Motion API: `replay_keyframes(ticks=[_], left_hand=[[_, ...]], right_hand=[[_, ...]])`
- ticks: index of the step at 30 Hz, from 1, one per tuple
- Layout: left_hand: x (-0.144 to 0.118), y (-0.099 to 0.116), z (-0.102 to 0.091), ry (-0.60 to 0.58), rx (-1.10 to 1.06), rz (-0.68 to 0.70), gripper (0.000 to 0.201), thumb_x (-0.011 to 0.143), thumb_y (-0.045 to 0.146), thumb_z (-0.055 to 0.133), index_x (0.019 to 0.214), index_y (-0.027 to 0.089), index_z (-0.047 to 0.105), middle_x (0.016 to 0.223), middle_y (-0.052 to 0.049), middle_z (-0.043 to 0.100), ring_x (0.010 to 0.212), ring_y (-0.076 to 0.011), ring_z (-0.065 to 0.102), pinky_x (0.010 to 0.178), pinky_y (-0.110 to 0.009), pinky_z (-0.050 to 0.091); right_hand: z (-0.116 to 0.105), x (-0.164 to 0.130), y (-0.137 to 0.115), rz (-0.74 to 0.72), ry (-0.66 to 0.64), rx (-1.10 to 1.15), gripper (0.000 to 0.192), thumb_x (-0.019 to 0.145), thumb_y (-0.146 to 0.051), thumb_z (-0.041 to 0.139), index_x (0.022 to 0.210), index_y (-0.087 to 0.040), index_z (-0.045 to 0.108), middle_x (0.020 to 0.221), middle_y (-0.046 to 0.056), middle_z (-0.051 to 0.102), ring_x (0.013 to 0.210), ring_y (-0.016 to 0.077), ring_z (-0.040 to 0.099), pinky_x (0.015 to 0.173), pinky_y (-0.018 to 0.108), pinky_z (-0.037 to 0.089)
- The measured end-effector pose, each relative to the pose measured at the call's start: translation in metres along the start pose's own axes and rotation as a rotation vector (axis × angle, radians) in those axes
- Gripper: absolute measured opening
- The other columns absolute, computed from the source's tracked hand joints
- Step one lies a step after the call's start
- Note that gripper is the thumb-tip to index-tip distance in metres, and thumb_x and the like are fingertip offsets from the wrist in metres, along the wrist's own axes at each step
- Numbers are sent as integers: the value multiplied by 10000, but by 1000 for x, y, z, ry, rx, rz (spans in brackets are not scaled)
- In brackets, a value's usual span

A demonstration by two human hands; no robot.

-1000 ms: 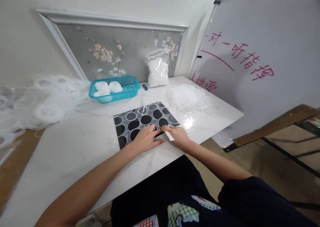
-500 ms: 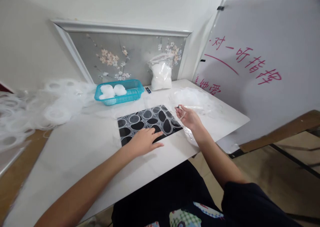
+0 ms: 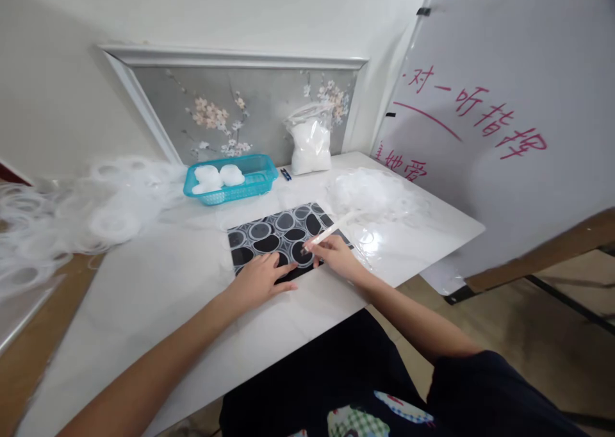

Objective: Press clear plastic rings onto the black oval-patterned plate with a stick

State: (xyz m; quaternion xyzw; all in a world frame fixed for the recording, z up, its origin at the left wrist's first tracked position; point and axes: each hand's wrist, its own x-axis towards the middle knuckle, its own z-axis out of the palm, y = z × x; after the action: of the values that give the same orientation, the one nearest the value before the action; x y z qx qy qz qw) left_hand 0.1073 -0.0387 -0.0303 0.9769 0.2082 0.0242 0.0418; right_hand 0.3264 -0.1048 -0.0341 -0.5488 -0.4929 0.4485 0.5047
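Hands meet at the near edge of a black mat [image 3: 283,235] printed with grey-ringed ovals, which lies flat on the white worktop [image 3: 158,296]. The left hand [image 3: 257,280] lies palm down with fingers spread and loosely open, its fingertips pressing the near part of the mat and holding nothing. Just to its right, almost touching it, the right hand [image 3: 334,255] is closed in a pinch around a thin white stick [image 3: 331,230]; the stick slants up and away from the fingers toward the far right, and its lower end sits at the thumb and forefinger over one of the ovals near the mat's right corner. Whether that end touches the mat cannot be told. Beyond the right hand, a heap of clear plastic rings [image 3: 379,193] lies on the worktop, just beside the far end of the stick. Farther out past both hands stands a turquoise basket [image 3: 257,179] holding white round pieces [image 3: 218,175], and to the right of it a clear bag of white material [image 3: 310,142] leans near a framed flower picture [image 3: 230,113]. Well to the left of the left hand, more white rings [image 3: 72,213] spread in a wide pile. Right of the right hand a white board with red writing [image 3: 480,123] stands tilted.
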Motion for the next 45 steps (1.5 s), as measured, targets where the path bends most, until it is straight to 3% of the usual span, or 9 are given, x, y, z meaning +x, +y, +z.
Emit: replay_keyframes(ticks=[6,13,27,30,32,35,37,40,45], left_hand=[[-5,-1,1,-25,-13,-16,600,936,650,351,1378,291,541,940,-77,559,843,-220,532,784,-348,423],[-5,1,8,13,-26,-19,594,932,657,360,1356,293,563,925,-76,549,843,-229,529,782,-363,430],[-7,3,11,42,-71,-2,618,915,677,379,1326,263,583,891,-61,539,824,-218,514,754,-348,432],[-7,3,10,12,-103,-22,622,921,676,373,1337,261,575,905,-58,548,837,-213,522,777,-351,432],[-7,4,7,-6,-119,-37,635,917,679,384,1349,251,568,926,-60,559,848,-215,534,787,-350,431],[-7,7,2,-49,-111,-53,627,912,660,427,1368,248,552,966,-68,573,876,-225,551,789,-339,428],[-7,10,-1,-90,-78,-46,629,912,638,456,1402,248,513,996,-75,582,893,-231,563,798,-338,429],[-7,12,-4,-94,-38,-15,675,914,637,452,1444,219,453,1016,-83,598,886,-234,583,810,-344,435],[-16,4,-26,-37,-80,-31,716,931,663,378,1481,205,374,986,-71,618,855,-217,596,771,-318,452]], right_hand=[[15,-8,15,-122,14,-436,256,897,-354,556,867,-166,727,536,9,635,532,170,631,589,281,496],[16,-10,18,-144,43,-449,288,909,-382,536,873,-164,721,550,20,653,524,186,640,569,285,490],[28,-26,34,-317,-58,-802,253,899,-245,510,1051,-245,712,981,68,760,815,221,704,728,307,513],[2,1,17,-237,191,-674,182,805,-213,608,936,-216,734,792,73,753,669,211,672,641,289,481],[-32,27,-2,-152,635,-466,155,791,-229,607,851,-162,733,693,91,726,590,202,626,592,295,447],[-81,54,-22,-140,880,-323,329,869,-337,491,967,-100,699,838,137,734,566,169,577,514,282,404],[-95,56,-23,-140,878,-18,310,817,-369,584,943,-106,690,831,109,730,493,115,508,435,240,359],[-85,44,-12,-62,668,440,196,712,-308,728,822,-156,676,782,45,718,507,74,527,414,177,400],[-53,32,-3,106,389,797,88,748,-224,726,774,-230,642,775,5,694,760,127,684,691,214,606]])
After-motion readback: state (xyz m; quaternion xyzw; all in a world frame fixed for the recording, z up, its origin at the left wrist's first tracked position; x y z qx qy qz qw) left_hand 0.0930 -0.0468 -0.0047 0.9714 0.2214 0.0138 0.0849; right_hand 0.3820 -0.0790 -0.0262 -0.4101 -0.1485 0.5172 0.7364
